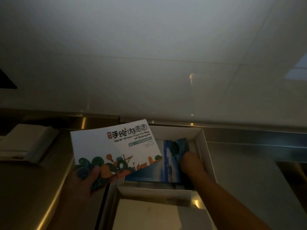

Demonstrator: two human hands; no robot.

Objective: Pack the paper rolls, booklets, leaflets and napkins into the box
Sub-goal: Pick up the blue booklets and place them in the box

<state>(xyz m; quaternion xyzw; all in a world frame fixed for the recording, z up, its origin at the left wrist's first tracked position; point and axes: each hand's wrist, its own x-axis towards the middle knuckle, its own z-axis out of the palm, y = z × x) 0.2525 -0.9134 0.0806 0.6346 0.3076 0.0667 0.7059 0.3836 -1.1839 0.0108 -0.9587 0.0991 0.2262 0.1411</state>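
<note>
My left hand (86, 179) grips a white tourist map leaflet (116, 150) by its lower edge, thumb on its printed front, and holds it tilted over the left rim of the white box (203, 146). Inside the box lies a blue booklet (167, 161). My right hand (191, 163) reaches into the box and rests on the booklet's right edge; its fingers are hidden, so I cannot tell how they lie. A stack of white napkins (25, 145) sits on the steel counter at the left.
The box stands on a steel counter (33, 188) against a pale wall. Its white lid (149, 211) lies in front of it, near me. A dark recess (292, 171) opens in the counter at the right. The scene is dim.
</note>
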